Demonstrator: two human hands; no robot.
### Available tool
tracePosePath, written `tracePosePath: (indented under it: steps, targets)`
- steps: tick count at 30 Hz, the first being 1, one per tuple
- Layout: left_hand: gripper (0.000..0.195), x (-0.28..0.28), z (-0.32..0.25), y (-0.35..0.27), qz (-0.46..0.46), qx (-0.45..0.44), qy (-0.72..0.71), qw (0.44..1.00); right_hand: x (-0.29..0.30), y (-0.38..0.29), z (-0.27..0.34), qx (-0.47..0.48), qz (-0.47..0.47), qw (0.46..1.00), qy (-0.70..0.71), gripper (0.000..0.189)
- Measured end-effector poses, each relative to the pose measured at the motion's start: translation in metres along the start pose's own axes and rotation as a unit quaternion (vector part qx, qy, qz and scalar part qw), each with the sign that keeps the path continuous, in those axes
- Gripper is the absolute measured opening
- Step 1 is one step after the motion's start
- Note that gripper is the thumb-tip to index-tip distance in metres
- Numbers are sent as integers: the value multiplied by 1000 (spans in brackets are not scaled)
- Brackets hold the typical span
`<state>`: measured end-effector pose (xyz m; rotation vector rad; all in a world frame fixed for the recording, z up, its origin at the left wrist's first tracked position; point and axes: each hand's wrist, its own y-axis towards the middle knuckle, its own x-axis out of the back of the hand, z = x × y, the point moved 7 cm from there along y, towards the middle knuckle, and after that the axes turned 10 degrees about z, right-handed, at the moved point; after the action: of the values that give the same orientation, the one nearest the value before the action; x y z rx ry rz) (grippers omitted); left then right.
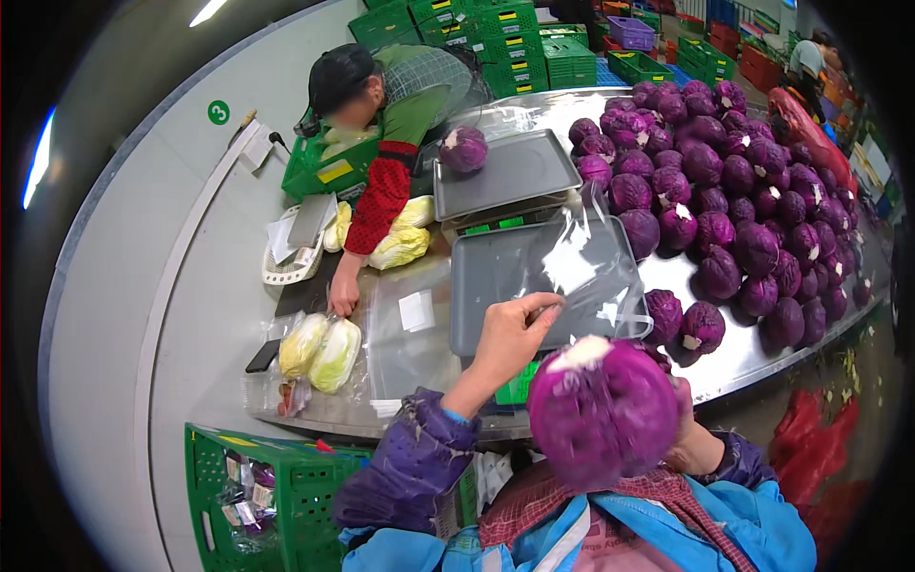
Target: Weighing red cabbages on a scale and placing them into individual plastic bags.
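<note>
My left hand (515,330) pinches the edge of a clear plastic bag (572,264) between thumb and fingers. The bag hangs over the grey tray of the nearer scale (486,286). Close to my chest, my right hand (690,425) grips a large red cabbage (604,415) from its right side, with the pale cut stem at the top. Most of my right hand's fingers are hidden behind the cabbage. Below the tray, the scale's green display (518,386) is partly covered by my left arm.
A heap of red cabbages (715,193) covers the steel table's right side. Another scale (507,171) bears one red cabbage (463,149). Across the table, a co-worker's hand (344,292) reaches towards wrapped napa cabbages (334,355). Flat plastic bags (400,343) lie left of my scale; a green crate (314,500) stands below.
</note>
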<state>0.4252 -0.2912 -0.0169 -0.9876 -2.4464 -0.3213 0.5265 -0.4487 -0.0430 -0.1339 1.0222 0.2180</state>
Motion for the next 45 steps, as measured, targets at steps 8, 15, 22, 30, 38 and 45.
tracePosePath:
  steps: [8, 15, 22, 30, 38, 45]
  targets:
    - [25, -4, -18, -15, -74, -36, -37, 996, 54, 8, 17, 72, -175, 975, -116, 74]
    - [36, -52, -85, -22, -99, -280, 302, 906, 67, 33, 17, 96, -194, 969, -122, 46]
    - [26, -50, -57, -2, -48, -251, 223, 941, 76, 37, 14, 18, -224, 966, -129, 48]
    - [19, 14, -14, 17, -134, -162, 110, 971, 87, 79, 80, 83, -227, 576, -781, 71]
    - [15, 76, -9, 15, -236, -127, 151, 952, 38, 100, 103, 109, -165, 724, -661, 14]
    - [13, 141, -93, 59, -266, -206, 240, 911, -78, 88, 154, 170, -91, 809, -555, 6]
